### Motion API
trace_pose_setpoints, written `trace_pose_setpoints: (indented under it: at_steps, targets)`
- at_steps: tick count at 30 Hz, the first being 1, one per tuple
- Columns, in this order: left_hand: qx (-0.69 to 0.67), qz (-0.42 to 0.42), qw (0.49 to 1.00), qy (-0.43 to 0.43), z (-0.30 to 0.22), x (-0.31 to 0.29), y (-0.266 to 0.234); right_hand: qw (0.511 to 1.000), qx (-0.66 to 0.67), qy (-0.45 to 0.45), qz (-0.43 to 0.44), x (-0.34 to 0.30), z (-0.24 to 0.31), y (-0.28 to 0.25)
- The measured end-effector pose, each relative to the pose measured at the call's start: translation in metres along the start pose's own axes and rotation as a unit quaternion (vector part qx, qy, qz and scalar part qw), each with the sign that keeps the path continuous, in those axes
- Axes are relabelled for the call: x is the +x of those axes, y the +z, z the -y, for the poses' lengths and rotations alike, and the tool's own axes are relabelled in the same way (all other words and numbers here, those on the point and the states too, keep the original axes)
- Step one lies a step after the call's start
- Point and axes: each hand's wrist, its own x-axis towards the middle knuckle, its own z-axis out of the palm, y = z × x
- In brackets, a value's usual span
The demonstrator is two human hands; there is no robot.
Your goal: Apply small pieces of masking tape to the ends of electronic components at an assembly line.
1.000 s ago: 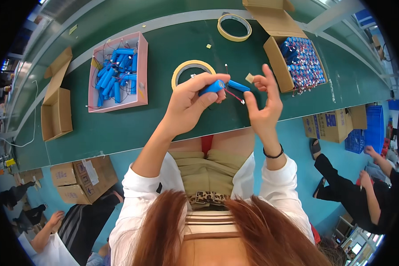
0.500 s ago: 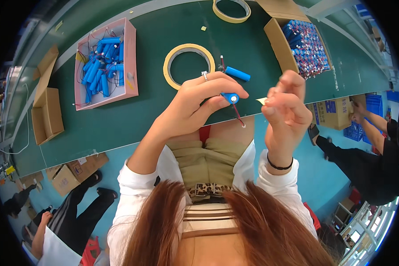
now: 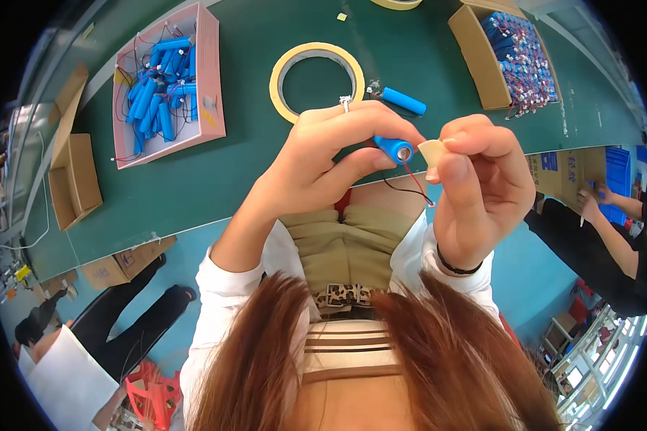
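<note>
My left hand (image 3: 313, 154) is closed round a blue cylindrical battery (image 3: 390, 147), with thumb and fingers on its sides. Its round metal end faces toward me, and thin red and black wires with a small connector (image 3: 431, 204) hang below it. Between thumb and forefinger, my right hand (image 3: 482, 190) pinches a small piece of pale yellow tape (image 3: 430, 151). The tape is right beside the battery's end; whether they touch I cannot tell. Beyond my left hand lies a roll of yellow tape (image 3: 283, 75), and another blue battery (image 3: 404, 101) rests to its right.
On the green table (image 3: 251, 43), a pink box (image 3: 210, 79) of loose wired batteries stands left, near an open cardboard box (image 3: 74, 183). At far right, a cardboard box (image 3: 474, 61) holds tightly packed batteries. Other people are at both sides; one person's hands (image 3: 593, 201) are by a carton.
My right hand has brought the tape piece up close to the battery's end. The battery now tilts with its metal end more toward my right hand. The whole view has shifted slightly.
</note>
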Motion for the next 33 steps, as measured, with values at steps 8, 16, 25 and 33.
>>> trace_pose_setpoints:
  at_steps: [8,16,25,33]
  targets:
    - [0.017,-0.018,1.000,0.010,-0.001,-0.002,0.000,0.998,0.045,0.031,0.031,0.002,-0.012,0.000]
    - [0.007,-0.034,0.999,-0.003,-0.001,-0.001,0.000,0.996,-0.075,-0.033,0.021,-0.001,-0.013,0.002]
    - [0.042,-0.028,0.999,0.002,-0.002,-0.001,0.000,0.986,-0.144,-0.069,0.037,-0.002,-0.014,-0.001]
    - [0.116,-0.032,0.993,0.006,-0.002,-0.002,-0.002,0.979,-0.201,0.013,0.013,0.003,-0.006,0.001]
